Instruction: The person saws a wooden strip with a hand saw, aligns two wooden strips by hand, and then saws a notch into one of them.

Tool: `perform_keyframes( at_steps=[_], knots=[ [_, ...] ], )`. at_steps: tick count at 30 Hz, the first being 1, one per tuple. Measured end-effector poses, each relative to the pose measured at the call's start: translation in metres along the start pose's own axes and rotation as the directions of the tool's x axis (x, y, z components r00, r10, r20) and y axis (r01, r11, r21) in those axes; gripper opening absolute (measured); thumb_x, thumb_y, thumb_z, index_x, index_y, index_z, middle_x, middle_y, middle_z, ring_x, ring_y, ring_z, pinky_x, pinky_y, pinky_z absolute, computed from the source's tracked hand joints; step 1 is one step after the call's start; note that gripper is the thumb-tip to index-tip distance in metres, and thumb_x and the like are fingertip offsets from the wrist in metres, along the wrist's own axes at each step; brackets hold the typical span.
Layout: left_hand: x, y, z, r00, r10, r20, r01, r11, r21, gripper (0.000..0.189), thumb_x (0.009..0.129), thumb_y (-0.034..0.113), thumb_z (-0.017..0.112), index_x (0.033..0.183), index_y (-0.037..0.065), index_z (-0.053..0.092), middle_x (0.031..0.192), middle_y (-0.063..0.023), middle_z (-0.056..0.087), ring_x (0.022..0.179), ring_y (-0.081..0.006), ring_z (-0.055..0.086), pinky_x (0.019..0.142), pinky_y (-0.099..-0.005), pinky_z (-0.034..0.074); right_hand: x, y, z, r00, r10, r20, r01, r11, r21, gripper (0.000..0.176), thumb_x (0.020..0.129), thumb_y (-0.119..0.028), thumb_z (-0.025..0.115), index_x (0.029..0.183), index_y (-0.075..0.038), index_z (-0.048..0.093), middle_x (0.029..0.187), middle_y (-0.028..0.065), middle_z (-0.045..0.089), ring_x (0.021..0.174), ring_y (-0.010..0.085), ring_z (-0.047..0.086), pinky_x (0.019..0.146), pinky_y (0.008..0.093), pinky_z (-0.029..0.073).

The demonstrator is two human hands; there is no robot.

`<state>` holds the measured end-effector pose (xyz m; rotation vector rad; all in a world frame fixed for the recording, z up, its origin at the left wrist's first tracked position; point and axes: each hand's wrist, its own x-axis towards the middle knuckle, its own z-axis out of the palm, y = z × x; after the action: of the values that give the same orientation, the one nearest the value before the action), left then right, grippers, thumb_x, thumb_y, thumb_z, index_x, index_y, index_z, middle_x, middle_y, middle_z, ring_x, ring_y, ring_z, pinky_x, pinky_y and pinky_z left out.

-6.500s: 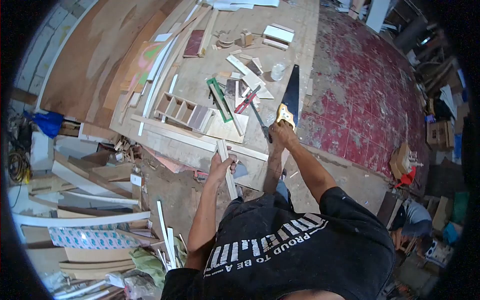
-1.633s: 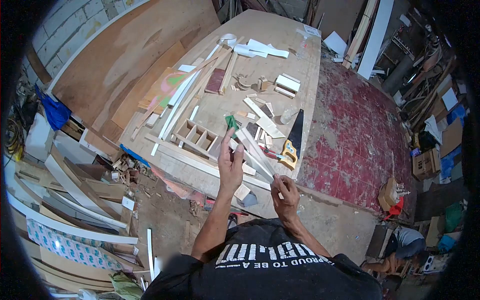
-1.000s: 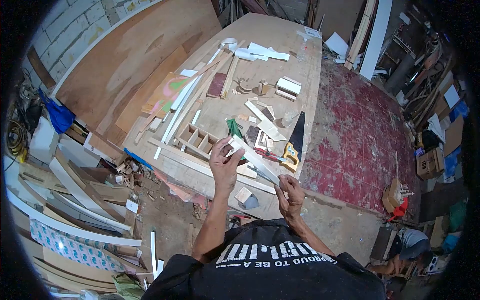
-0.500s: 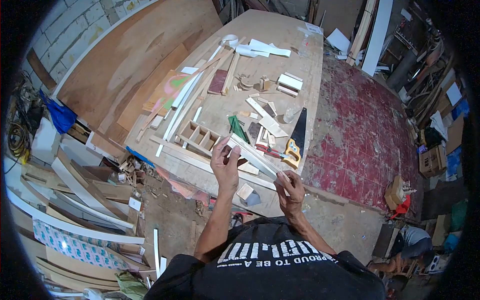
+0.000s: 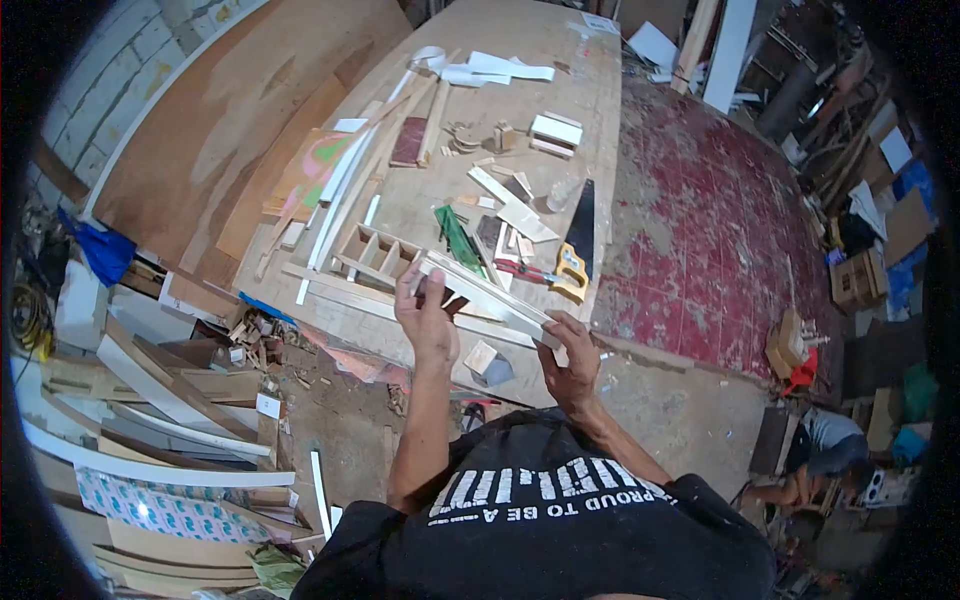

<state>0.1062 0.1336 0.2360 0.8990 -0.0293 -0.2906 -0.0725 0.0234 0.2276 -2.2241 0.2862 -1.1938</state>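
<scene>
My left hand (image 5: 428,318) grips the far left end of a narrow white-faced wooden piece (image 5: 485,288), thumb on top. At its lower right end, my right hand (image 5: 572,362) has its fingers closed round it. The piece is held at a slant above the near edge of the workbench (image 5: 440,215). Just behind my left hand lies a wooden frame with several compartments (image 5: 375,252), partly covered by the hand. A yellow-handled handsaw (image 5: 577,245), red-handled pliers (image 5: 525,272) and a green object (image 5: 458,238) lie beyond the piece.
Wood offcuts (image 5: 515,205), a white block (image 5: 556,134) and curled white strips (image 5: 495,68) lie on the bench. A big plywood sheet (image 5: 240,110) leans at the left above curved boards (image 5: 150,385). Another person (image 5: 830,445) crouches at the lower right.
The view has shifted, so the bench sits higher and more to the left. Both hands still hold the wooden piece, and its white face is turned somewhat more toward me at the right end.
</scene>
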Motion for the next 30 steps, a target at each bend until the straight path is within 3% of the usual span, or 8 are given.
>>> perform_keyframes(
  at_steps=[2, 3, 13, 16, 18, 23, 30],
  knots=[
    [0.000, 0.000, 0.000, 1.000, -0.019, -0.001, 0.019, 1.000, -0.017, 0.029, 0.097, 0.012, 0.070, 0.124, 0.010, 0.059, 0.102, -0.0047, 0.069, 0.082, -0.0155, 0.069, 0.064, -0.0352, 0.063, -0.002, 0.002, 0.002, 0.999, 0.049, -0.005, -0.048, 0.990, 0.130, 0.044, 0.077, 0.010, 0.077, 0.116, -0.002, 0.063, 0.121, 0.0225, 0.068, 0.108, 0.0371, 0.070, 0.085, 0.0393, 0.059],
    [-0.001, 0.002, 0.000, 1.000, -0.023, 0.000, 0.023, 1.000, -0.017, 0.029, 0.097, 0.012, 0.070, 0.124, 0.010, 0.058, 0.101, -0.0046, 0.069, 0.081, -0.0154, 0.069, 0.063, -0.0349, 0.063, -0.002, 0.002, 0.001, 1.000, 0.028, -0.012, -0.027, 0.994, 0.110, 0.044, 0.078, 0.008, 0.080, 0.116, -0.004, 0.062, 0.122, 0.0218, 0.069, 0.104, 0.0330, 0.072, 0.083, 0.0377, 0.058],
    [-0.004, 0.001, -0.003, 0.999, -0.041, -0.003, 0.041, 0.999, 0.012, 0.032, 0.096, 0.015, 0.071, 0.124, 0.011, 0.057, 0.100, -0.0051, 0.070, 0.080, -0.0151, 0.069, 0.059, -0.0332, 0.061, -0.007, 0.001, -0.006, 1.000, -0.006, -0.013, 0.008, 0.992, 0.124, 0.041, 0.078, 0.008, 0.080, 0.113, -0.003, 0.062, 0.125, 0.0211, 0.068, 0.108, 0.0315, 0.071, 0.083, 0.0364, 0.059],
    [-0.004, 0.000, -0.001, 1.000, -0.016, 0.002, 0.016, 1.000, 0.010, 0.035, 0.096, 0.015, 0.072, 0.127, 0.012, 0.056, 0.101, -0.0052, 0.070, 0.081, -0.0154, 0.069, 0.058, -0.0328, 0.060, -0.008, -0.002, -0.006, 0.992, 0.125, 0.015, -0.125, 0.965, 0.231, 0.037, 0.081, 0.010, 0.077, 0.113, -0.002, 0.061, 0.130, 0.0212, 0.064, 0.106, 0.0251, 0.070, 0.081, 0.0315, 0.060],
    [-0.005, 0.003, 0.001, 1.000, 0.005, -0.022, -0.005, 1.000, -0.006, 0.036, 0.096, 0.015, 0.072, 0.127, 0.012, 0.056, 0.103, -0.0060, 0.069, 0.081, -0.0159, 0.069, 0.058, -0.0320, 0.060, -0.012, 0.000, -0.003, 0.961, 0.273, -0.036, -0.226, 0.858, 0.460, 0.035, 0.083, 0.010, 0.074, 0.114, 0.001, 0.061, 0.124, 0.0197, 0.065, 0.103, 0.0222, 0.071, 0.080, 0.0294, 0.064],
    [0.000, 0.000, -0.007, 0.993, -0.080, -0.085, 0.085, 0.995, 0.054, 0.037, 0.094, 0.014, 0.073, 0.126, 0.011, 0.054, 0.112, -0.0104, 0.066, 0.091, -0.0238, 0.069, 0.071, -0.0427, 0.062, -0.021, 0.010, -0.009, 0.972, 0.234, -0.024, -0.204, 0.889, 0.410, 0.036, 0.085, 0.012, 0.073, 0.117, 0.002, 0.061, 0.123, 0.0188, 0.063, 0.101, 0.0184, 0.069, 0.079, 0.0276, 0.063],
    [-0.002, -0.021, -0.009, 0.961, -0.206, -0.186, 0.225, 0.971, 0.085, 0.043, 0.092, 0.017, 0.076, 0.126, 0.009, 0.051, 0.110, -0.0114, 0.060, 0.096, -0.0293, 0.065, 0.077, -0.0461, 0.059, -0.027, 0.016, -0.010, 0.956, 0.294, -0.002, -0.265, 0.864, 0.428, 0.026, 0.089, 0.012, 0.069, 0.114, 0.006, 0.064, 0.116, 0.0179, 0.065, 0.092, 0.0202, 0.072, 0.077, 0.0282, 0.062]
  ],
)
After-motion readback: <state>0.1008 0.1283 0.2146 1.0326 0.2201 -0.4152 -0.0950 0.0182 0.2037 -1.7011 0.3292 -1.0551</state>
